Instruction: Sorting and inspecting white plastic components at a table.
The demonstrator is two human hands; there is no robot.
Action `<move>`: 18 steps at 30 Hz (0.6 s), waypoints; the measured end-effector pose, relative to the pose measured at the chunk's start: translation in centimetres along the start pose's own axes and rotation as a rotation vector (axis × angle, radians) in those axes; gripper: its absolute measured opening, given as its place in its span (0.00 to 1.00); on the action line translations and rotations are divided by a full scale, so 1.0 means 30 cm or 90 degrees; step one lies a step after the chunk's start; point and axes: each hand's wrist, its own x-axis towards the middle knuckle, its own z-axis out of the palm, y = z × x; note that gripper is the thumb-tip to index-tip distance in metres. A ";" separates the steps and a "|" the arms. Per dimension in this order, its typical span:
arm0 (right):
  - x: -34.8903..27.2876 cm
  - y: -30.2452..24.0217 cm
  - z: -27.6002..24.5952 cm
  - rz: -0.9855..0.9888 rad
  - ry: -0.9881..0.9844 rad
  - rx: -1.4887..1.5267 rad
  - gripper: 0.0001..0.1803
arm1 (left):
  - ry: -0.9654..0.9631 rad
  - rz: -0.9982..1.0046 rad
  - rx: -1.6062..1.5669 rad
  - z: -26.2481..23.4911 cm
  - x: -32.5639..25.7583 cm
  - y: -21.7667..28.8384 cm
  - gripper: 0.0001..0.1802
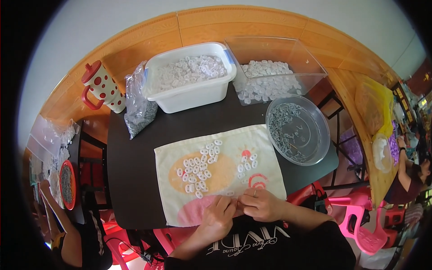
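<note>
My left hand (218, 217) and my right hand (261, 205) meet at the near edge of a cream cloth (225, 139). Both have their fingers pinched close together, and whatever lies between them is too small and covered to make out. Just beyond the fingers, the cloth bears many small white plastic pieces with two holes each. The larger cluster of white pieces (194, 169) lies to the left on an orange printed patch. A smaller cluster of pieces (247, 163) sits to the right, near my right hand.
Behind the cloth stand a white tub (193, 96) and a clear box (275, 76), both holding white pieces. A round clear tray (316, 135) with grey screws is at right. At back left are a bag of screws (141, 114) and a dotted tumbler (104, 88). Other people work at both sides.
</note>
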 end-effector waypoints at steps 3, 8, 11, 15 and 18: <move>-0.001 0.004 -0.001 0.000 -0.012 0.000 0.09 | -0.002 0.018 0.016 0.005 -0.003 -0.005 0.12; -0.002 0.005 0.007 -0.032 -0.005 -0.024 0.09 | -0.021 0.018 0.036 -0.002 0.009 0.013 0.11; -0.002 0.005 -0.002 -0.016 -0.029 -0.019 0.07 | -0.016 -0.009 0.029 -0.011 0.003 0.026 0.11; 0.015 -0.017 0.001 0.032 0.021 -0.022 0.06 | 0.060 -0.046 -0.077 -0.006 -0.010 0.011 0.13; 0.021 -0.016 -0.052 0.068 0.082 0.018 0.07 | 0.067 -0.078 -0.087 -0.014 -0.018 0.028 0.14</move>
